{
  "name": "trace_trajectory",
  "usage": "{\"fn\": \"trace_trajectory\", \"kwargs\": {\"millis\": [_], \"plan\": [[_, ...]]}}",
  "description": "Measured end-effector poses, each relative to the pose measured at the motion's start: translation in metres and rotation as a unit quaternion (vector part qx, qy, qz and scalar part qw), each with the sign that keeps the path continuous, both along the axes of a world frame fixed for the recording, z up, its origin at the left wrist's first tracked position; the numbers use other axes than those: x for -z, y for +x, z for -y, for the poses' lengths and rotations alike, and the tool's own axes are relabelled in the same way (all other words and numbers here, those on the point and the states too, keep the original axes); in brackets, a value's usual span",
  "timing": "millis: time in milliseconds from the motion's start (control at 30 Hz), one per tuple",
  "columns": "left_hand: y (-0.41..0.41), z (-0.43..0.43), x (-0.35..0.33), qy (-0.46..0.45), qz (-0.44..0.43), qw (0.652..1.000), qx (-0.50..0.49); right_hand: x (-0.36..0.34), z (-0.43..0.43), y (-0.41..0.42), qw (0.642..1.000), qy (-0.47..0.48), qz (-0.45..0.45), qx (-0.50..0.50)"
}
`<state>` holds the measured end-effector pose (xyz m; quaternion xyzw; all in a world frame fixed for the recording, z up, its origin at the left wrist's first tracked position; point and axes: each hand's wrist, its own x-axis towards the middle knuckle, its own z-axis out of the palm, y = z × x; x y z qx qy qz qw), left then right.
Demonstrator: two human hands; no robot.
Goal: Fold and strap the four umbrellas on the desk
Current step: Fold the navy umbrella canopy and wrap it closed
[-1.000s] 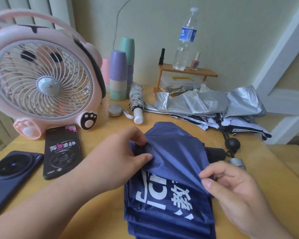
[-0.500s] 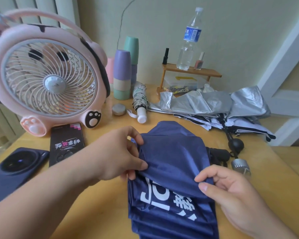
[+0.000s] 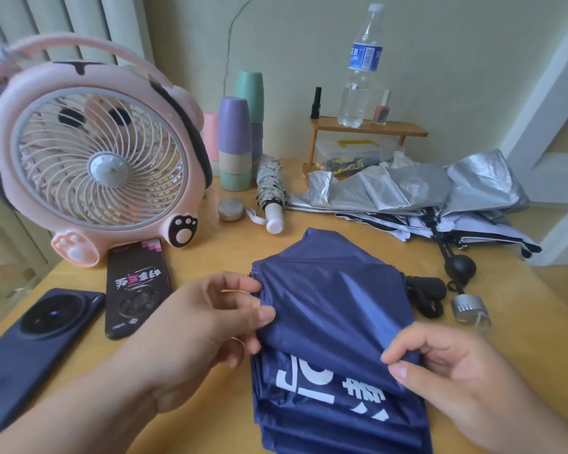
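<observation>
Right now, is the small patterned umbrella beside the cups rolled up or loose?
Rolled up: the small patterned umbrella has its canopy wound tightly round the shaft above the white handle. Strap fastening: cannot tell.

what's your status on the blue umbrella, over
Left hand and right hand both pinching a panel of the blue umbrella. Canopy loose, not strapped. Silver umbrella unfolded behind; nothing in the way.

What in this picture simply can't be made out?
Head view, all of it:
1. navy umbrella: lower end cut off by the bottom edge; white lettering partly covered by the flap that the left hand and right hand pinch.
2. silver canopies: overlapping folds hide how many umbrellas lie there.
3. clear box under the small shelf: contents too small to tell.
</observation>
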<state>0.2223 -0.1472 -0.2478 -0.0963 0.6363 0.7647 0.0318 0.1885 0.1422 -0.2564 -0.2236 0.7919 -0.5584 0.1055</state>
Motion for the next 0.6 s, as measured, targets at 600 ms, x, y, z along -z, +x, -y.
{"fn": "trace_trajectory", "kwargs": {"millis": [600], "plan": [[0.007,0.004,0.022,-0.197,-0.154,0.965,0.073,0.011,-0.003,0.015,0.991,-0.008,-0.032,0.128]]}}
